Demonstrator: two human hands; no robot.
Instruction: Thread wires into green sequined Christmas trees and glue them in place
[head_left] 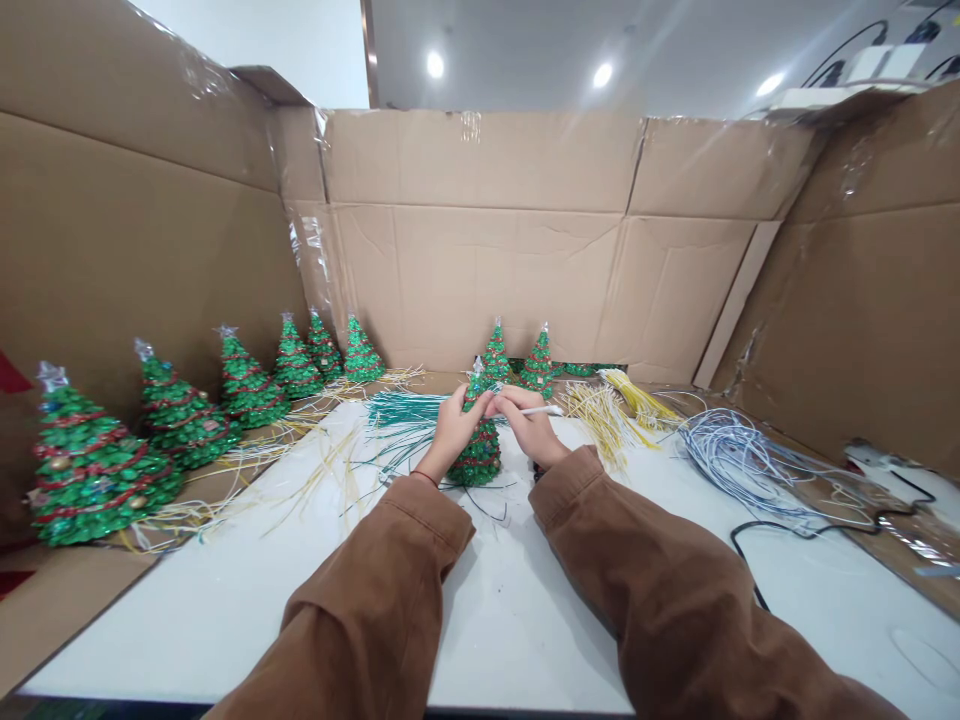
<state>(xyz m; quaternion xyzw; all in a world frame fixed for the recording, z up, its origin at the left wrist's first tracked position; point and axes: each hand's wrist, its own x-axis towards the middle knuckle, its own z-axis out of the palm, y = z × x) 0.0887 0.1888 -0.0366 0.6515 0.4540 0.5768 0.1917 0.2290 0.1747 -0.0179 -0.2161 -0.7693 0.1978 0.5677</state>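
Green with red garland: at far left, six small Christmas trees [94, 475] in a row along the cardboard wall [135, 220]. Beside these, white and yellow strings [221, 490], then teal strings [405, 409] on the white worktop [300, 620]. In the middle, left hand [451, 432] with bent fingers, against the upper part of the held-between tree [480, 464], upright at the worktop's centre; whether gripping it, cannot tell. Next, right hand [531, 428], closed on a thin white stick [541, 410]. Behind, two other trees [538, 362]. Farther right, yellow bundle [637, 398], pale-blue wire coil [724, 450], black cable [810, 531].
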